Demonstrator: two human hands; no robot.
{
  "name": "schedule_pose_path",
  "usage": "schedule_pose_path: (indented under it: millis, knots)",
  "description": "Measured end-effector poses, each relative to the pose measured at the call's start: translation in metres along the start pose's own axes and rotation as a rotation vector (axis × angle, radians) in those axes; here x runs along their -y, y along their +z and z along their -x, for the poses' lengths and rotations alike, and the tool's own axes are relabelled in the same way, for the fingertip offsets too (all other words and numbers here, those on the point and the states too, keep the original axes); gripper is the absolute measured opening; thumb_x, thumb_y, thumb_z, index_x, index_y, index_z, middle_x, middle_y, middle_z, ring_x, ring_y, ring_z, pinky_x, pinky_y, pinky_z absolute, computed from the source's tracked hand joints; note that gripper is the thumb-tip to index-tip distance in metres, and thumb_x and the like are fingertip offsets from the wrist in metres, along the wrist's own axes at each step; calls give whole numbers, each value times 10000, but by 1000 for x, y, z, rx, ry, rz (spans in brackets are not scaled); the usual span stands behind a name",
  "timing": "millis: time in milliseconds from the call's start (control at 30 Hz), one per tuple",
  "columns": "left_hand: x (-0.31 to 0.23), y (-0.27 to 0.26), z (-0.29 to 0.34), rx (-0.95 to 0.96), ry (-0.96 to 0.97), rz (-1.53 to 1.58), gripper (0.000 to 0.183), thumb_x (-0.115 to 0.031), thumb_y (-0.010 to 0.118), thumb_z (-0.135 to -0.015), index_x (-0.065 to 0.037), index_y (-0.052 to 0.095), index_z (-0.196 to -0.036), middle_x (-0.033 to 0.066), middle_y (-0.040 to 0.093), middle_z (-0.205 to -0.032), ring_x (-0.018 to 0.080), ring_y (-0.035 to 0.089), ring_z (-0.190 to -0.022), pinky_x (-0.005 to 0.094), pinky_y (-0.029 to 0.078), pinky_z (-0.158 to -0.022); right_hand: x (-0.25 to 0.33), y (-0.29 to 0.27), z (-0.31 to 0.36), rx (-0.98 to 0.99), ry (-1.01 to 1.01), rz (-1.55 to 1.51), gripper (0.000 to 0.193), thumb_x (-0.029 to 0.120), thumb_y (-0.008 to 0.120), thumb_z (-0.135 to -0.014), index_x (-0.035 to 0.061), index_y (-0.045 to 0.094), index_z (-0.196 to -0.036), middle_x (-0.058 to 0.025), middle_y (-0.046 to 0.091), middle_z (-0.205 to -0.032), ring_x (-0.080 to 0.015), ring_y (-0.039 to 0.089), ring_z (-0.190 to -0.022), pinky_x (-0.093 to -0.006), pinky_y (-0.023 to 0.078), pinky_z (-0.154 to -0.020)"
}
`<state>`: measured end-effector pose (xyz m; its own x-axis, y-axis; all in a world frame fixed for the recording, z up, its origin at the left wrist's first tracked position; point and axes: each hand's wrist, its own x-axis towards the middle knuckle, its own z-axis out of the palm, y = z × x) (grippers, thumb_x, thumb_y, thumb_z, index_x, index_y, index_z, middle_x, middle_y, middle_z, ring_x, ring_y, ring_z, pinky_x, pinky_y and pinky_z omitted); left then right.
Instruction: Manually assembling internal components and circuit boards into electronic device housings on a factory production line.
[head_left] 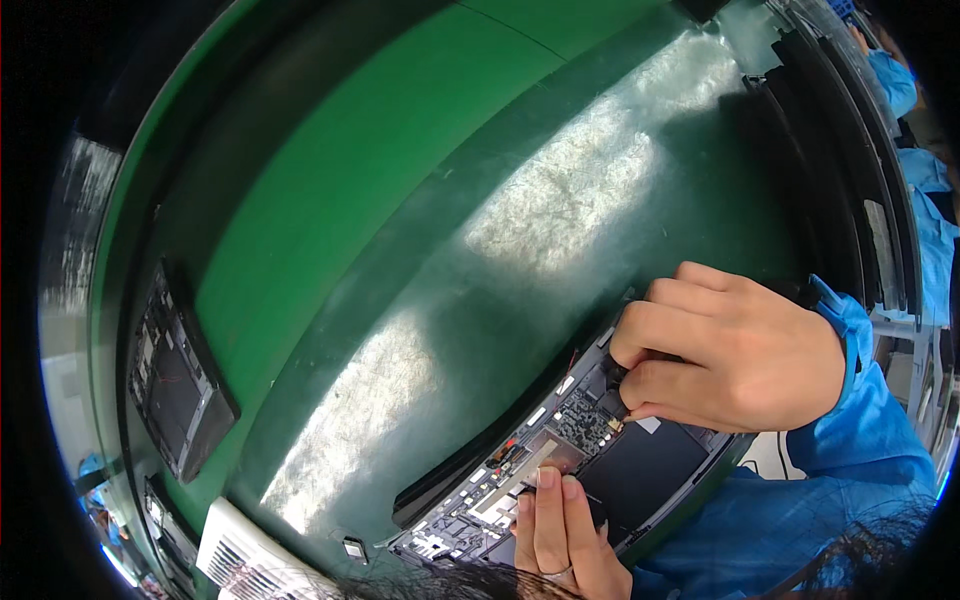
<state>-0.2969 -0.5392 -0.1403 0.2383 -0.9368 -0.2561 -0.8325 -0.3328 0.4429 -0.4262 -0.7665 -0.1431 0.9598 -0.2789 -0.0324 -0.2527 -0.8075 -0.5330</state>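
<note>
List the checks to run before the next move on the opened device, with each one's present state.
1. Opened device flat on the green belt: ok.
2. Left hand steadies it, fingertips on the board: ok.
3. Right hand pinches a small black part at the board's upper end: ok.
4. Part seated: cannot tell, fingers hide it.
5. Belt beside the device free of loose bits: not ok, a small piece lies near its corner.

Opened dark tablet (pixel 640 470), internals exposed
</note>
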Motion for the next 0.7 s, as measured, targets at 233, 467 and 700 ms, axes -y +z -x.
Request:
schedule_pose_path:
  millis: [233, 467, 700]
  knots:
    - [1, 6, -2, -44, 22, -80, 766, -146, 792, -889, 2, 514, -1588, 193, 527, -1636, 367, 564, -1442, 443, 476, -1206, -4, 5, -3, -69, 101, -196, 225, 119, 826, -821, 87, 797, -1042, -65, 607, -1078, -241, 595, -833, -362, 476, -731]
    - [-11, 4, -9, -154, 36, -194, 729, -252, 750, -958, -38, 498, -1608, 153, 468, -1685, 373, 526, -1431, 430, 496, -1173, 22, -13, -3, 110, -39, 1, 431, 147, 791, -810, 144, 814, -1240, -79, 597, -1188, -272, 614, -1051, -393, 487, -838]
    - [4, -58, 7, -149, 98, 55, 712, -333, 703, -1033, 4, 464, -1612, 231, 556, -1578, 393, 641, -1312, 434, 606, -1013, 83, -7, 19, -2, -15, 218, 579, 272, 843, -848, 83, 699, -1376, -163, 579, -1398, -370, 577, -1225, -516, 438, -1044]
